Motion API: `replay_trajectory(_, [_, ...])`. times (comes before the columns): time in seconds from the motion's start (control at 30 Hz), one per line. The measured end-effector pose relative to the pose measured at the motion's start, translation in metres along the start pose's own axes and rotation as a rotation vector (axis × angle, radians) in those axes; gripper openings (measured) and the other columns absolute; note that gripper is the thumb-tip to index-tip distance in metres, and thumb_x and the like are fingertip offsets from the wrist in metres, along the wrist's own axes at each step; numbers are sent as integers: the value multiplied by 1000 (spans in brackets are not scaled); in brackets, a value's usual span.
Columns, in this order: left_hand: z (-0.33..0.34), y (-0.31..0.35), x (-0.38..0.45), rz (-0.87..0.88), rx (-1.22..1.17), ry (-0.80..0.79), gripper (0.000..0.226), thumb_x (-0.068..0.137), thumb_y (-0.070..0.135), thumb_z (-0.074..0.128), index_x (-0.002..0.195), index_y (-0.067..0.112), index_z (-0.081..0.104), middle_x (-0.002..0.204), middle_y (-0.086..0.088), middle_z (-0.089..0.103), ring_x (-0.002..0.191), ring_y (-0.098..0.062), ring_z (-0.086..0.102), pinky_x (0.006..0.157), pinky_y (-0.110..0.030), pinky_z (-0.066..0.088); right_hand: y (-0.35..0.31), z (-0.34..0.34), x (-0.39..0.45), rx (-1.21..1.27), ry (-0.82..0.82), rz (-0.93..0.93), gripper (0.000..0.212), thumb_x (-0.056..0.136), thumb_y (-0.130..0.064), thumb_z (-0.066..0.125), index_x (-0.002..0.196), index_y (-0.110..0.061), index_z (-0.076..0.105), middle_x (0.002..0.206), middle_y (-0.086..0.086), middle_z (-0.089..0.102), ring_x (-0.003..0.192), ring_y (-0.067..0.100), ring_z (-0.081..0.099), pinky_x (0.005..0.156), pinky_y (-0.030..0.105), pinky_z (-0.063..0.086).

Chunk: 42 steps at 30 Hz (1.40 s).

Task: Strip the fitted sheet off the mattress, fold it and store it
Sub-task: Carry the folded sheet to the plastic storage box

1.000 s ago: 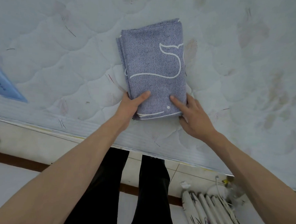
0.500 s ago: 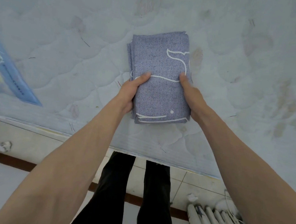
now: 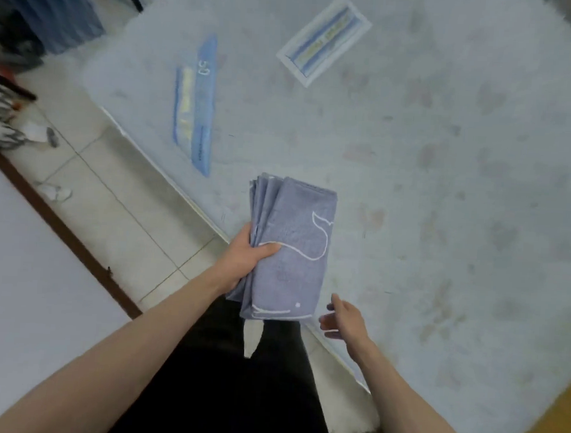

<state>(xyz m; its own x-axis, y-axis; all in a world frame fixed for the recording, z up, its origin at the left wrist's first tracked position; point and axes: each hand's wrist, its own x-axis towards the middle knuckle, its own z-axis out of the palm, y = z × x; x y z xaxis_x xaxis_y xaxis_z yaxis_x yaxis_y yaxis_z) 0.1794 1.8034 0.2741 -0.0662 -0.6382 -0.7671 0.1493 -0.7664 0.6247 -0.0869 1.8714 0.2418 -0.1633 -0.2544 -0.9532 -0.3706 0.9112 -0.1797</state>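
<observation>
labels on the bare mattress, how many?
2: a long blue rectangular label near the mattress's left edge, and a white-bordered striped rectangular label farther up. The folded sheet may hide others.

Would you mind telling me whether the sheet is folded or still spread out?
Folded: the sheet is a compact layered bundle gripped by the left hand; the mattress is bare.

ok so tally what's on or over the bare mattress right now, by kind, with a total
Folded sheet, held by left hand: 1
Blue labels on mattress: 2, long strip and white-edged rectangle
Total: 3
</observation>
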Motion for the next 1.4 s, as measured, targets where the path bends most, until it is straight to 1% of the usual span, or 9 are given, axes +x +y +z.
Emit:
replay_trajectory(0.2, [-146,53,-84,188,-228,399,57,82,14,83,132,14,58,118,-1,73,103,-16,72,89,-35,60,-82,80,-52,-689,-123,-17,15,95,-20,46,90,-8,52,83,14,66,66,26,57,62,29,40])
replay_trajectory(0.3, [-228,58,-105,233,-362,553,55,80,18,85,128,23,58,112,10,73,96,-6,73,74,-19,59,-161,157,-66,-752,-120,-175,17,95,-20,45,94,-6,55,86,15,68,67,25,58,59,29,41])
replay_trajectory(0.43, [-346,62,-113,228,-501,704,45,81,19,84,121,24,65,110,5,76,99,-14,74,82,-29,58,-274,283,-77,-774,-172,-366,27,97,-21,47,105,0,61,101,23,73,71,24,61,63,32,45])
replay_trajectory(0.57, [-460,82,-116,176,-595,821,32,82,9,80,110,22,70,102,1,78,97,-22,74,81,-34,59,-380,391,-90,-771,-183,-470,28,97,-22,49,107,-2,65,102,21,74,73,22,62,67,31,48])
replay_trajectory(0.8, [-616,171,-92,140,-522,737,43,84,7,76,122,23,64,115,-1,74,104,-23,72,90,-38,58,-500,483,-104,-573,-96,-367,18,100,-24,50,103,-11,62,99,15,73,81,26,68,77,38,59])
replay_trajectory(0.93, [-697,239,-47,155,-352,647,48,84,15,77,128,24,61,118,2,73,107,-20,71,97,-43,55,-546,508,-87,-525,-64,-252,23,103,-26,49,111,-8,61,96,12,72,79,23,67,68,32,55])
replay_trajectory(1.13, [-807,354,50,202,-233,580,44,83,20,80,123,29,63,111,10,75,100,-10,72,88,-33,56,-643,553,-39,-573,-21,-5,23,96,-13,48,110,2,58,84,15,65,69,26,56,67,31,41])
replay_trajectory(1.27, [-865,438,102,234,-194,568,36,83,13,79,110,34,65,106,10,75,98,-12,72,81,-29,56,-763,607,-40,-504,-67,-112,24,100,-18,48,114,-1,58,89,13,65,72,25,57,67,31,43])
replay_trajectory(1.4, [-903,525,140,256,-184,536,40,82,9,79,112,30,65,109,6,76,100,-15,72,84,-33,56,-898,653,-68,-349,-62,-276,26,102,-23,49,112,-2,61,99,16,69,79,24,61,69,33,48])
